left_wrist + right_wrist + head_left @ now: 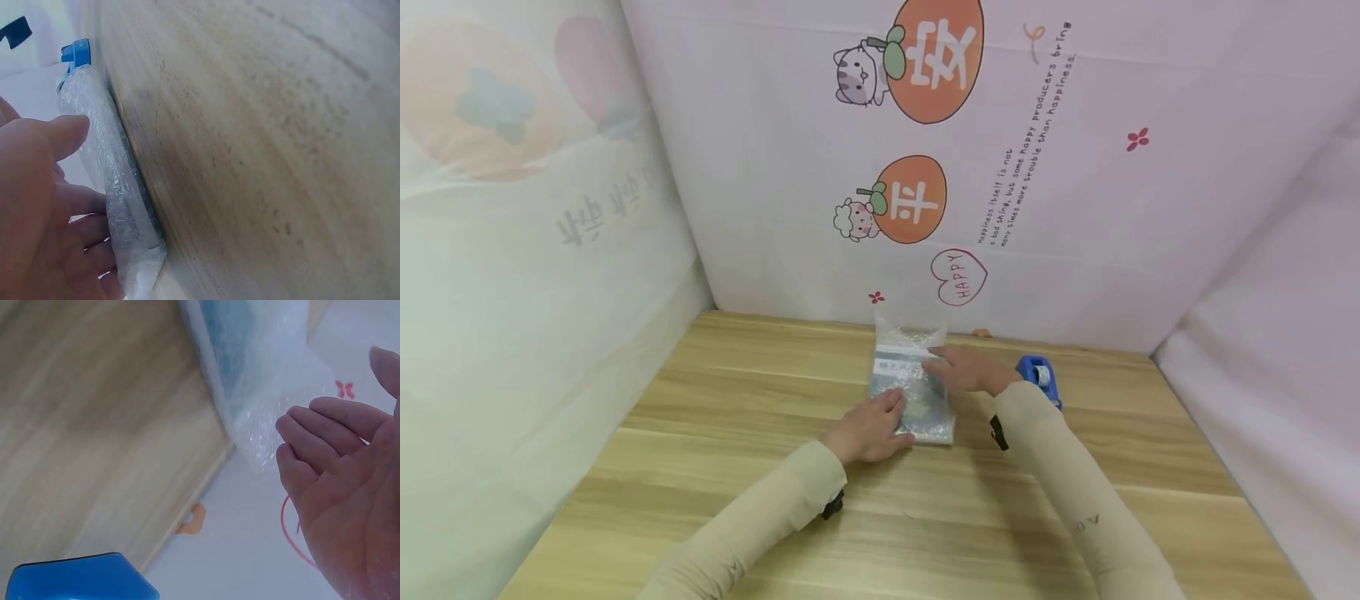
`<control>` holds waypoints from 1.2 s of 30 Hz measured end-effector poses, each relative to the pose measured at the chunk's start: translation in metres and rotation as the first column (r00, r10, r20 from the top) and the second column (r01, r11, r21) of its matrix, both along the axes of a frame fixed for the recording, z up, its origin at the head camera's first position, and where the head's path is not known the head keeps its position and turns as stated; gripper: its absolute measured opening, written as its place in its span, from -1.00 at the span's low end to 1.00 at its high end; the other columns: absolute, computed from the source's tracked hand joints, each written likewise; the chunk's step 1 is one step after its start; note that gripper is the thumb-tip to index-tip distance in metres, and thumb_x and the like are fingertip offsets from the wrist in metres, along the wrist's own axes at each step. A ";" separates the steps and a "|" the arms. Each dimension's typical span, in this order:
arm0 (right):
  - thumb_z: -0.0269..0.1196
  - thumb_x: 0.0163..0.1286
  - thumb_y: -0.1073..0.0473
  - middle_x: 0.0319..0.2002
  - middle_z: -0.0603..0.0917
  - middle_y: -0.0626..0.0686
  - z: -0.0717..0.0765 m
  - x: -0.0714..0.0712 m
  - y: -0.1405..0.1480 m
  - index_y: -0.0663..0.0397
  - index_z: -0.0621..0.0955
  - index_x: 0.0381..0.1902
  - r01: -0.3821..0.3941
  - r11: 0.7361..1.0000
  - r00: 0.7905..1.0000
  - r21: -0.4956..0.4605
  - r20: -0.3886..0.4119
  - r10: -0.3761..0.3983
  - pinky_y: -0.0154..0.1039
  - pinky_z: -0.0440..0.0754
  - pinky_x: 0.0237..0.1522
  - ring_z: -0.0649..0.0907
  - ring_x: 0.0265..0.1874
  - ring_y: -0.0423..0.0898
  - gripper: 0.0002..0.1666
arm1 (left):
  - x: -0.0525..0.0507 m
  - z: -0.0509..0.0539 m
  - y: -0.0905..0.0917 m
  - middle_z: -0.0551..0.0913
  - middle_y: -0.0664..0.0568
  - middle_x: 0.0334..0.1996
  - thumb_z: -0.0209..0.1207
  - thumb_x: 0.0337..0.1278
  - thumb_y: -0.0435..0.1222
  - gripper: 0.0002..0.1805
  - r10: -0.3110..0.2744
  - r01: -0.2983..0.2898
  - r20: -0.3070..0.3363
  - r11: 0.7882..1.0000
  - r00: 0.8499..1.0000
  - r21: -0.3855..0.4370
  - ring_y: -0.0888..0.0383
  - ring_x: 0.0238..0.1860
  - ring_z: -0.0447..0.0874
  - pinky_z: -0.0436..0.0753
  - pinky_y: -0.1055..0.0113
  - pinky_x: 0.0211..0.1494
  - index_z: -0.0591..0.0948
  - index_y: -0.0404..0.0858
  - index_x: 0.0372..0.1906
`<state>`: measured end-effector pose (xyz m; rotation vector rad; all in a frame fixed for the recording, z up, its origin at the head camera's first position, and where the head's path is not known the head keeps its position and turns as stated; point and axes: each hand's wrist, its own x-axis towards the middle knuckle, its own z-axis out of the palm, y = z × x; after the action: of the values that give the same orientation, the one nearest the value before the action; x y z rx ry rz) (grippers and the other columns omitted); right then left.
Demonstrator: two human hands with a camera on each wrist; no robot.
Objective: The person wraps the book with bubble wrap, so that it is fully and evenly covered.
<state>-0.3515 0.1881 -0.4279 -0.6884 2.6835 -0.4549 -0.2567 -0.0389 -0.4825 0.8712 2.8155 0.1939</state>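
1. Fingers of the left hand (868, 427) are extended and rest on the near left part of the book (917, 407), with the thumb held apart; the left wrist view shows them slightly bent against the side of the wrap, pinching nothing that I can see.
2. Fingers of the right hand (968, 369) are straight and side by side, with the thumb away from them. They reach over the far right part of the book; I cannot tell whether they touch the wrap or are just above it.
3. Where it is: the book, or something flat like one, lies on the table (760, 392) near its back edge, blue and white print showing through the clear wrap (912, 333).
4. Done, as far as I can judge: the book is inside or under the wrap, which covers its upper face and the side seen by the left wrist. Whether it goes fully round underneath is hidden.
5. Left, by my reading: at the far end a loose flap extends beyond the book and past the table's back edge, not folded down. No strip of tape can be made out on the wrap, though glare could hide one.
6. Right of the book, beyond the right hand, stands a blue tape dispenser (1050, 388) with a pale roll in it, held by neither hand. Overall, the wrapping looks partly done, with closing unfinished.
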 end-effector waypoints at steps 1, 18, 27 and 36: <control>-0.10 0.72 -0.23 0.60 0.31 0.34 0.001 -0.004 0.002 0.29 0.28 0.61 0.004 1.000 1.000 0.001 -0.001 -0.004 0.29 0.22 0.65 0.28 0.61 0.35 -0.17 | 0.000 0.000 0.000 0.06 -0.18 0.72 -0.11 0.65 0.17 -0.15 0.001 -0.001 0.003 1.000 1.000 -0.001 -0.10 0.73 0.05 0.18 0.05 0.76 0.14 -0.35 0.67; 0.15 0.64 -0.10 0.57 0.32 0.43 -0.026 -0.058 0.029 0.41 0.22 0.60 0.231 0.931 0.971 -0.282 0.003 -0.240 0.28 0.33 0.59 0.39 0.53 0.39 -0.13 | 0.000 -0.001 0.000 0.07 -0.19 0.72 -0.08 0.64 0.16 -0.15 0.001 -0.001 0.007 0.999 1.000 0.034 -0.09 0.72 0.06 0.16 0.07 0.77 0.15 -0.36 0.67; 0.19 0.64 -0.01 0.57 0.33 0.40 -0.064 -0.069 0.030 0.33 0.20 0.63 0.365 0.785 0.928 -0.500 0.132 -0.348 0.26 0.31 0.61 0.36 0.56 0.35 -0.16 | 0.000 -0.002 -0.001 0.08 -0.17 0.72 -0.08 0.65 0.15 -0.15 -0.001 0.001 -0.008 1.000 1.000 0.027 -0.08 0.72 0.07 0.16 0.09 0.77 0.15 -0.36 0.67; 0.25 0.60 0.13 0.51 0.47 0.34 -0.077 -0.071 0.019 0.27 0.32 0.59 0.485 0.576 0.871 -0.658 0.305 -0.386 0.10 0.40 0.60 0.45 0.53 0.23 -0.26 | 0.001 -0.003 -0.001 0.08 -0.15 0.72 -0.08 0.64 0.16 -0.15 0.007 -0.007 -0.011 1.000 1.000 0.010 -0.06 0.72 0.08 0.17 0.11 0.77 0.15 -0.35 0.67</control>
<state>-0.4221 0.2070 -0.5044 -0.1107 2.4646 -1.6952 -0.2561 -0.0398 -0.4851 0.8671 2.8306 0.2048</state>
